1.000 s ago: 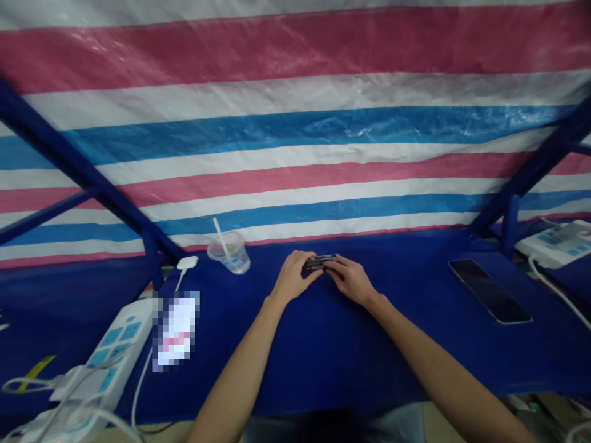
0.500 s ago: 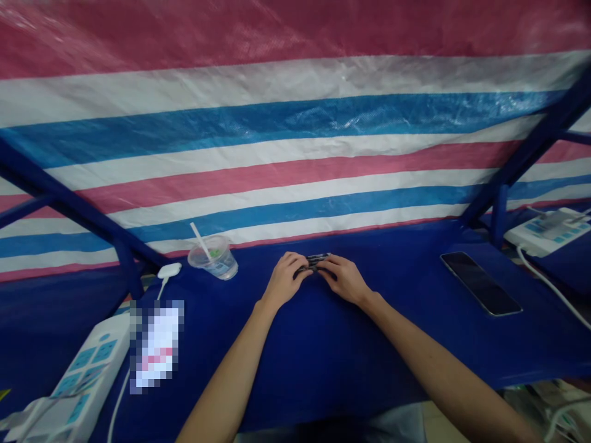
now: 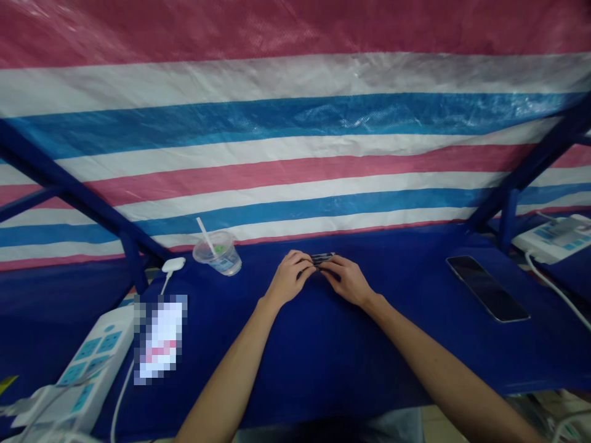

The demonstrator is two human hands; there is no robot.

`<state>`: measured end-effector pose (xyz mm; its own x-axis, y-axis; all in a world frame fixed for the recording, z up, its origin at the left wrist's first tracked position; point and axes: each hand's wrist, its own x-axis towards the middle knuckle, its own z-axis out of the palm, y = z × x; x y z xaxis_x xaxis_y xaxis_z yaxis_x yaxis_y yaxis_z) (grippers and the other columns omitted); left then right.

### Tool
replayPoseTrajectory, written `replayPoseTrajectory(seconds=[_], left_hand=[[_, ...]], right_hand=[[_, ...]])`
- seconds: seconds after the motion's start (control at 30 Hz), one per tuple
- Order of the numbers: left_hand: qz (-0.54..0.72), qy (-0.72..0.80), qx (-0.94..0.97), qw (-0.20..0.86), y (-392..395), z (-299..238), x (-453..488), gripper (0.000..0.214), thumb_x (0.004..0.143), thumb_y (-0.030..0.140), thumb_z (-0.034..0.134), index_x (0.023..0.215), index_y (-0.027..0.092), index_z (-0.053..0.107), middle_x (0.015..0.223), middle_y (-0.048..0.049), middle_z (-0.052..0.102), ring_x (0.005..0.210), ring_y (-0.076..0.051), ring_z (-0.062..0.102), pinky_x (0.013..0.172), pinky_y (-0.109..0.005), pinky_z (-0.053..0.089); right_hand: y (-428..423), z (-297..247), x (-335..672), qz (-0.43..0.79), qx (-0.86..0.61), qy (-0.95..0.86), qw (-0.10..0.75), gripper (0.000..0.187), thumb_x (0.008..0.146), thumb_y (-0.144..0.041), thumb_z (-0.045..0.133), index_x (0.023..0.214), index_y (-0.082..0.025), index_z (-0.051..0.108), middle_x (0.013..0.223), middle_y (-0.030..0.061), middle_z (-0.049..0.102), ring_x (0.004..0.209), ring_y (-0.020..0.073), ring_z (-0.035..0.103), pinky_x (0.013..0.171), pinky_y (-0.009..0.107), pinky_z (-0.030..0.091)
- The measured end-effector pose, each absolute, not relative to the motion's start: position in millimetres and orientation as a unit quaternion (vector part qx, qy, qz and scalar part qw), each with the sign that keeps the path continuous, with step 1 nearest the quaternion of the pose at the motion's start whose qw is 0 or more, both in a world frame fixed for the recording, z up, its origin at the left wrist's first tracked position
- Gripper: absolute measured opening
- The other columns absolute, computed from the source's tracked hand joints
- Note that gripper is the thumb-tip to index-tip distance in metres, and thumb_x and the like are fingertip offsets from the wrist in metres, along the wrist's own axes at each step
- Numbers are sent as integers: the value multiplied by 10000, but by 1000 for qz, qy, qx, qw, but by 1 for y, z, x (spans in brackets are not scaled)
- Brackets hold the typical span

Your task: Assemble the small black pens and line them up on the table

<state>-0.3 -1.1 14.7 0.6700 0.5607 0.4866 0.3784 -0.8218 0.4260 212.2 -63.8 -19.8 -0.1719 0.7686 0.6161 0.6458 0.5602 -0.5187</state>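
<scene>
Pens [image 3: 322, 257], dark and slim, lie at twelve o'clock over the blue counter [image 3: 341, 363], left hand [image 3: 287, 278] closed on their nine-o'clock ends, right hand [image 3: 347, 280] on their three-o'clock ends, best aligned with light, even pressure

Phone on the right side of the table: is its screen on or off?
Apparently off: the phone shows a black face with nothing lit.

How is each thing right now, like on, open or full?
Left hand, curled, touching dark sticks
Right hand, curled, touching them too
Dark sticks, side by side
Cup, open, straw and something green inside
Black phone, flat, unlit
Left power strip, some sockets bare
</scene>
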Motion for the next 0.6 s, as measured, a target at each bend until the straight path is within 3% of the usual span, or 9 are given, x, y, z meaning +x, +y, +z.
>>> replayPoseTrajectory(seconds=[0.1, 0.27, 0.43, 0.6], left_hand=[[321, 270, 896, 148, -1, 14, 0, 196, 979, 336, 685, 1138, 222, 685, 1138, -69, 695, 1115, -240, 595, 995, -450, 523], [324, 258, 899, 145, 1, 12, 0, 165, 1036, 303, 587, 987, 214, 717, 1100, -60, 706, 1087, -233, 588, 978, -446, 517], [320, 269, 896, 148, 0, 12, 0, 203, 973, 338, 694, 1134, 215, 680, 1133, -70, 695, 1109, -247, 587, 983, -463, 522], [328, 254, 898, 145, 1, 9, -2, 122, 1007, 313, 642, 1028, 214, 709, 1078, -63, 708, 1088, -238, 591, 969, -450, 529]], right_hand=[[-64, -20, 212, 70, -467, -758, 450, 218, 1002, -234, 595, 1164, -252, 740, 1148, 87, 740, 1043, 239, 714, 953, 408, 593], [-64, -19, 212, 69, -470, -760, 443, 205, 1000, -251, 606, 1144, -257, 751, 1102, 81, 744, 989, 233, 719, 908, 396, 602], [-64, -19, 213, 76, -472, -757, 445, 216, 1001, -234, 598, 1159, -257, 744, 1137, 83, 737, 1024, 230, 716, 939, 388, 596], [-64, -22, 211, 75, -471, -758, 446, 213, 1001, -235, 598, 1158, -250, 741, 1121, 82, 737, 1006, 233, 714, 921, 390, 597]])
